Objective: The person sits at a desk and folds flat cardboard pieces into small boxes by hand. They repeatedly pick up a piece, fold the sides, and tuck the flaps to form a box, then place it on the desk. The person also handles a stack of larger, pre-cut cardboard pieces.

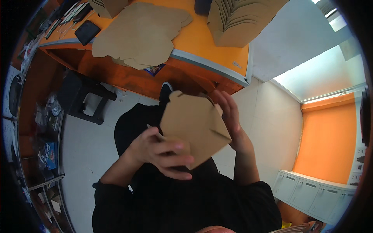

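Between my two hands, above my lap, is a brown cardboard box (192, 122), partly folded up, with creased side flaps. My left hand (163, 152) grips its lower left corner, fingers spread across the side and slightly blurred. At the upper right edge, my right hand (230, 114) is closed around a flap; its fingertips are partly hidden behind the cardboard. Flat cardboard blanks (138, 33) lie piled on the orange table (194, 39) ahead of me. A nested stack of folded cardboard boxes (237, 23) stands at the table's right end.
A black phone (87, 32) rests at the table's left, near another cardboard box (108, 7). A black stool (83, 95) stands on the floor at left, beside cluttered shelves (46, 155). Grey lockers (311, 194) and an orange panel (326, 139) are at right.
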Demonstrator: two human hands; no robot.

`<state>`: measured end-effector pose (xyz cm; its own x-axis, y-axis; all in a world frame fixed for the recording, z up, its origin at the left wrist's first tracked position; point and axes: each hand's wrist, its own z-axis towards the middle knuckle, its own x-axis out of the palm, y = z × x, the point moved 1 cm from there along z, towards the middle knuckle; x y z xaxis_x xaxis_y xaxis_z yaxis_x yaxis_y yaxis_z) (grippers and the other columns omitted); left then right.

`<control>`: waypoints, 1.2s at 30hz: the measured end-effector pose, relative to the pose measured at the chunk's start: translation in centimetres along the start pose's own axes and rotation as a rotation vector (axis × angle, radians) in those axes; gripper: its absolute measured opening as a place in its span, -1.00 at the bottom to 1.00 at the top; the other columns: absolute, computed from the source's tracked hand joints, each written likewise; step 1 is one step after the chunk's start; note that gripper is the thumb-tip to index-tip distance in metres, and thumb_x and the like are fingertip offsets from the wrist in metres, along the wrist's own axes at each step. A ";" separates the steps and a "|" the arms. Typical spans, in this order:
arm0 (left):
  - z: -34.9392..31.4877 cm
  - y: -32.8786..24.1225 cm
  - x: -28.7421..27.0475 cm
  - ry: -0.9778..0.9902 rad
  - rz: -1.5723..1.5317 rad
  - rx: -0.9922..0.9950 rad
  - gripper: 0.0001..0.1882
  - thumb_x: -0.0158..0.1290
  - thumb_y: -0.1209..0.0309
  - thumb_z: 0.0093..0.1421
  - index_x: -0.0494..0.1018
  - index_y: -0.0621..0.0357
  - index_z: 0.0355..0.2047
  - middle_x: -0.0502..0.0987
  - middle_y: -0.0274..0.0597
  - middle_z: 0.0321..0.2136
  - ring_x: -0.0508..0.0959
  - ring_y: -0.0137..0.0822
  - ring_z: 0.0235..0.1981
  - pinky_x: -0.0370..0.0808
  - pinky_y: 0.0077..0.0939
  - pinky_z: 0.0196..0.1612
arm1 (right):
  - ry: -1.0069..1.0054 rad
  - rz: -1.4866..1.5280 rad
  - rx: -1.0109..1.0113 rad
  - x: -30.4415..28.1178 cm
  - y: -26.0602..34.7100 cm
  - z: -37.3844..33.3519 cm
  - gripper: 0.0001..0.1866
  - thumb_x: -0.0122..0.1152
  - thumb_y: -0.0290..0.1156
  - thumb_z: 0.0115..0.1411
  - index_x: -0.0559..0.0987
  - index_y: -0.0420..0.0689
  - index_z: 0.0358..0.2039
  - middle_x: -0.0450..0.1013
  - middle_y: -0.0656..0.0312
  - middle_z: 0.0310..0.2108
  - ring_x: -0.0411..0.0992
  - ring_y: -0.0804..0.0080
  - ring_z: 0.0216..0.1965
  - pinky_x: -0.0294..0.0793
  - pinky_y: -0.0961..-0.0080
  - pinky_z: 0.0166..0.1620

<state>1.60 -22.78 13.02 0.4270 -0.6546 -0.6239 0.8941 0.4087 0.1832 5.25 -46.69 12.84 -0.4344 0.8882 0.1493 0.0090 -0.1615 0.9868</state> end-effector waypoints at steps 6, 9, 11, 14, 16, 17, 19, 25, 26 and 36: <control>-1.1 -0.5 2.1 0.069 0.196 0.150 -0.35 -0.15 -0.10 0.13 -0.14 -0.49 0.18 -0.05 -0.66 0.24 -0.17 -0.42 0.30 -0.34 0.18 0.24 | 0.198 0.085 0.151 0.6 0.2 -1.0 0.10 -0.05 0.34 0.01 -0.26 -0.16 0.27 -0.25 0.05 0.28 -0.28 0.20 0.31 -0.17 0.22 0.25; -1.6 0.3 2.4 0.087 0.162 0.175 -0.33 -0.15 -0.10 0.13 -0.18 -0.50 0.19 -0.08 -0.61 0.25 -0.21 -0.36 0.31 -0.36 0.20 0.24 | 0.095 0.210 0.265 1.0 -0.3 -1.3 0.06 -0.01 0.28 0.03 -0.18 -0.22 0.25 -0.15 -0.01 0.26 -0.12 0.20 0.28 -0.05 0.24 0.23; -1.8 0.7 2.5 0.101 0.132 0.167 -0.29 -0.10 -0.08 0.10 -0.19 -0.51 0.20 -0.06 -0.55 0.25 -0.19 -0.30 0.30 -0.36 0.20 0.24 | 0.047 0.363 0.314 1.5 -0.9 -1.2 0.05 0.05 0.23 0.02 -0.18 -0.21 0.25 -0.13 -0.01 0.25 -0.10 0.20 0.27 -0.04 0.24 0.23; -2.0 1.0 2.2 0.119 -0.050 0.039 -0.19 0.05 -0.04 0.00 -0.13 -0.47 0.20 0.03 -0.45 0.22 -0.09 -0.19 0.28 -0.34 0.19 0.23 | -0.023 0.427 0.262 2.0 -1.7 -1.0 0.10 0.15 0.17 -0.05 -0.24 -0.11 0.27 -0.15 0.06 0.25 -0.19 0.21 0.29 -0.13 0.24 0.24; -2.0 1.3 0.8 0.131 -0.372 -0.156 -0.11 0.17 -0.01 -0.11 -0.04 -0.37 0.20 0.12 -0.38 0.18 -0.02 -0.13 0.26 -0.32 0.18 0.21 | -0.096 0.368 0.134 2.2 -1.8 -0.5 0.10 0.19 0.14 -0.08 -0.23 -0.11 0.26 -0.13 0.04 0.24 -0.17 0.20 0.28 -0.13 0.23 0.24; -1.3 1.5 0.4 0.014 -0.448 -0.431 -0.11 0.21 0.00 -0.17 0.05 -0.30 0.17 0.17 -0.37 0.14 0.01 -0.13 0.25 -0.31 0.16 0.20 | -0.103 0.300 0.094 2.4 -1.6 -0.3 0.10 0.19 0.13 -0.08 -0.22 -0.11 0.26 -0.12 0.02 0.23 -0.16 0.18 0.28 -0.13 0.23 0.24; 0.9 1.7 -0.8 -0.232 -0.577 -0.981 -0.11 0.29 0.01 -0.30 0.22 -0.15 0.10 0.27 -0.34 0.07 0.07 -0.13 0.23 -0.30 0.14 0.19 | -0.109 0.168 0.010 2.7 -0.8 -0.1 0.09 0.21 0.12 -0.09 -0.20 -0.11 0.25 -0.10 -0.01 0.22 -0.14 0.15 0.27 -0.12 0.21 0.23; 3.0 3.5 -2.3 0.470 -0.380 -0.847 -0.45 0.34 0.03 -0.35 0.54 0.07 -0.35 0.34 -0.34 -0.01 0.13 -0.24 0.20 -0.31 0.14 0.15 | -0.078 -0.031 -0.086 2.6 -1.0 -0.2 0.04 0.26 -0.01 -0.10 -0.16 -0.11 0.22 -0.06 -0.05 0.18 -0.10 0.10 0.24 -0.10 0.19 0.22; 2.9 3.5 -2.1 0.475 -0.407 -0.829 -0.47 0.34 0.03 -0.34 0.55 0.07 -0.38 0.35 -0.34 -0.02 0.14 -0.25 0.20 -0.32 0.14 0.15 | -0.099 -0.021 -0.081 2.6 -0.8 -0.2 0.03 0.27 -0.02 -0.10 -0.15 -0.11 0.22 -0.06 -0.05 0.18 -0.09 0.10 0.24 -0.09 0.20 0.22; 3.4 2.6 -1.5 0.480 -0.557 -0.887 -0.66 0.28 0.19 -0.16 0.56 0.00 -0.34 0.48 -0.39 -0.13 0.19 -0.35 0.14 -0.29 0.07 0.14 | -0.225 -0.021 -0.125 3.0 -1.3 -0.8 0.00 0.28 -0.10 -0.12 -0.10 -0.10 0.21 -0.03 0.01 0.15 -0.06 0.17 0.22 -0.06 0.22 0.21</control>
<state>3.72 -22.92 17.00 -0.2629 -0.6535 -0.7099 0.4517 0.5668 -0.6890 3.24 -44.16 11.93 -0.2222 0.9629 0.1530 -0.1150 -0.1817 0.9766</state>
